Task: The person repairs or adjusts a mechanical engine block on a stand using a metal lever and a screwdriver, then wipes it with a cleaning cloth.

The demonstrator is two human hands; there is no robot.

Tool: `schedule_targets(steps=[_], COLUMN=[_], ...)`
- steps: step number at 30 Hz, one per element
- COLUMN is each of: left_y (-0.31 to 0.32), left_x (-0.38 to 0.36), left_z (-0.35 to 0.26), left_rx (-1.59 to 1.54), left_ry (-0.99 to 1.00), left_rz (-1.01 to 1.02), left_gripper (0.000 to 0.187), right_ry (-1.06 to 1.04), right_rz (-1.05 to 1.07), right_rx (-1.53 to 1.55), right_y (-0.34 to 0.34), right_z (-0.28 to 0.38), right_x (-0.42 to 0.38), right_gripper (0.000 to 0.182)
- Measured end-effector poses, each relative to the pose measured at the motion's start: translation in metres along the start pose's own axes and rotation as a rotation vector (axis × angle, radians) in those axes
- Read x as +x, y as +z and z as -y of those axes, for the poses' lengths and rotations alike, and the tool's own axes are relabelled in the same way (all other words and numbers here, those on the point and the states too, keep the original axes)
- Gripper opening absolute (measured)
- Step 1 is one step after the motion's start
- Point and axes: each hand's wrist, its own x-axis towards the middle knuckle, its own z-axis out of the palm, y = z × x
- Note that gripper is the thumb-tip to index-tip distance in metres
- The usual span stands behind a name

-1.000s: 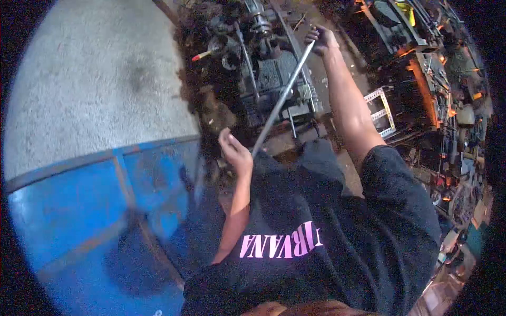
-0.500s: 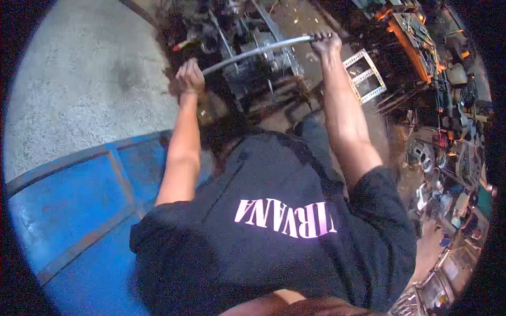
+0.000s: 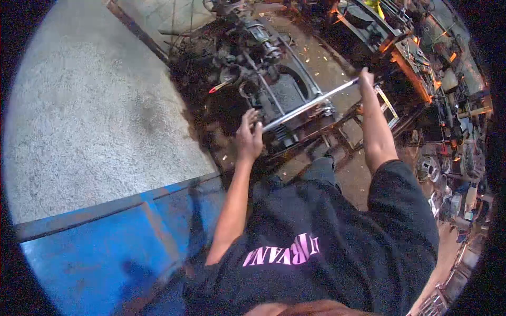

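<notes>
A long shiny metal rod (image 3: 311,105) slants across in front of me over a dark greasy machine (image 3: 284,89). Its far right end is in my right hand (image 3: 366,79), whose fingers are wrapped round it. At the lower left end is my left hand (image 3: 249,138), fingers stretched up and thumb apart, with the rod's end right beside the thumb. Beneath the rod, the machine shows rails and a cylindrical metal part (image 3: 263,39). A thin red-tipped tool (image 3: 219,87) lies on the machine left of the rails.
Rough grey concrete (image 3: 105,121) spreads to the left, bordered by a blue metal panel (image 3: 105,237) with a rusty edge. On the right stand a bench with an orange edge (image 3: 414,73), a white perforated frame (image 3: 389,108) and heaps of metal parts (image 3: 432,168).
My view has shifted, and the rod now tilts up to the right. My left hand has gone from closed at the rod's end to fingers stretched out; the right still grips it.
</notes>
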Motion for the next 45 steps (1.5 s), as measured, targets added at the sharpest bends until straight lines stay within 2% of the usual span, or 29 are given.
schedule_targets(steps=[1, 2, 4, 6, 7, 9, 10, 12, 14, 16, 20, 22, 23, 25, 26, 27, 28, 31, 32, 33, 34, 36, 37, 39, 41, 42, 43, 44, 45], left_y=[-0.012, -0.028, -0.067, -0.100, -0.115, -0.137, -0.147, -0.163, -0.174, -0.186, -0.201, -0.204, -0.206, -0.212, -0.215, -0.216, -0.221, -0.237, -0.244, -0.250, -0.255, -0.254, -0.256, -0.264, -0.251, -0.248, -0.244, -0.244, -0.236], left_x=[-0.010, -0.019, -0.036, -0.044, -0.046, -0.043, -0.037, -0.023, -0.005, 0.013, 0.073, 0.113, 0.139, 0.193, 0.221, 0.250, 0.279, 0.356, 0.378, 0.400, 0.419, 0.464, 0.488, 0.518, 0.573, 0.599, 0.631, 0.659, 0.698], left_z=[0.006, 0.009, -0.003, 0.015, 0.027, 0.059, 0.064, 0.068, 0.073, 0.079, 0.114, 0.139, 0.153, 0.176, 0.172, 0.178, 0.183, 0.184, 0.186, 0.188, 0.190, 0.245, 0.234, 0.231, 0.241, 0.251, 0.260, 0.271, 0.293], left_rx=[-0.043, -0.079, -0.050, -0.022, -0.031, -0.017, -0.012, -0.060, -0.064, -0.129, -0.193, -0.202, -0.209, -0.198, -0.208, -0.187, -0.162, -0.095, -0.091, -0.108, -0.137, -0.208, -0.202, -0.193, -0.278, -0.287, -0.291, -0.287, -0.283], left_ry=[-0.024, -0.048, -0.144, -0.191, -0.225, -0.235, -0.245, -0.380, -0.346, -0.369, -0.414, -0.418, -0.388, -0.312, -0.329, -0.281, -0.234, -0.200, -0.198, -0.154, -0.116, -0.108, -0.181, -0.268, -0.373, -0.395, -0.364, -0.347, -0.286], left_rz=[-0.003, -0.007, 0.003, -0.005, -0.024, -0.066, -0.068, -0.105, -0.093, -0.076, -0.069, -0.045, 0.001, 0.081, 0.091, 0.119, 0.147, 0.208, 0.231, 0.241, 0.241, 0.203, 0.218, 0.253, 0.228, 0.220, 0.247, 0.274, 0.264], left_gripper=[0.043, 0.043, 0.044, 0.045, 0.044, 0.041, 0.041, 0.039, 0.037, 0.037, 0.035, 0.035, 0.034, 0.034, 0.032, 0.030, 0.028, 0.025, 0.025, 0.024, 0.023, 0.024, 0.025, 0.026, 0.028, 0.030, 0.030, 0.030, 0.030], right_ry=[-0.152, -0.213, -0.494, -0.763, -0.768, -1.001, -0.973, -0.970, -1.143, -1.189, -1.097, -0.607, -0.594, -0.675, -0.516, -0.688, -0.664, -0.775, -0.777, -0.860, -0.853, -0.913, -0.905, -0.864, -1.164, -0.951, -0.836, -0.953, -0.822], right_rz=[-0.218, -0.379, -0.405, -0.488, -0.313, -0.169, -0.040, 0.396, 0.452, 0.520, 0.231, 0.183, 0.160, 0.332, 0.469, 0.403, 0.418, 0.317, 0.351, 0.293, 0.291, 0.251, 0.209, 0.320, -0.032, -0.063, 0.115, -0.172, -0.167], right_rx=[-0.290, -0.373, -0.291, -0.419, -0.271, -0.092, -0.267, -0.147, -0.399, -0.291, -0.244, -0.173, -0.161, -0.410, -0.483, -0.554, -0.524, -0.593, -0.602, -0.631, -0.651, -0.749, -0.719, -0.772, -0.359, -0.413, -0.239, -0.269, -0.164], right_y=[-0.004, -0.006, -0.011, 0.004, 0.016, 0.041, 0.062, 0.095, 0.120, 0.133, 0.127, 0.151, 0.170, 0.212, 0.234, 0.279, 0.306, 0.405, 0.442, 0.476, 0.490, 0.508, 0.509, 0.478, 0.442, 0.433, 0.401, 0.398, 0.399], right_z=[0.018, 0.041, 0.074, 0.073, 0.061, 0.072, 0.041, 0.043, 0.050, 0.064, 0.108, 0.104, 0.116, 0.152, 0.198, 0.205, 0.250, 0.344, 0.362, 0.371, 0.377, 0.395, 0.393, 0.393, 0.383, 0.389, 0.429, 0.445, 0.458], right_x=[-0.025, -0.068, -0.148, -0.207, -0.232, -0.319, -0.327, -0.372, -0.390, -0.389, -0.368, -0.339, -0.332, -0.323, -0.338, -0.319, -0.331, -0.324, -0.309, -0.290, -0.273, -0.240, -0.227, -0.234, -0.254, -0.256, -0.280, -0.286, -0.285], right_gripper=[0.055, 0.052, 0.047, 0.039, 0.038, 0.034, 0.033, 0.038, 0.046, 0.047, 0.035, 0.036, 0.036, 0.044, 0.050, 0.060, 0.075, 0.090, 0.082, 0.058, 0.058, 0.035, 0.025, 0.019, 0.010, 0.008, 0.011, 0.017, 0.019])
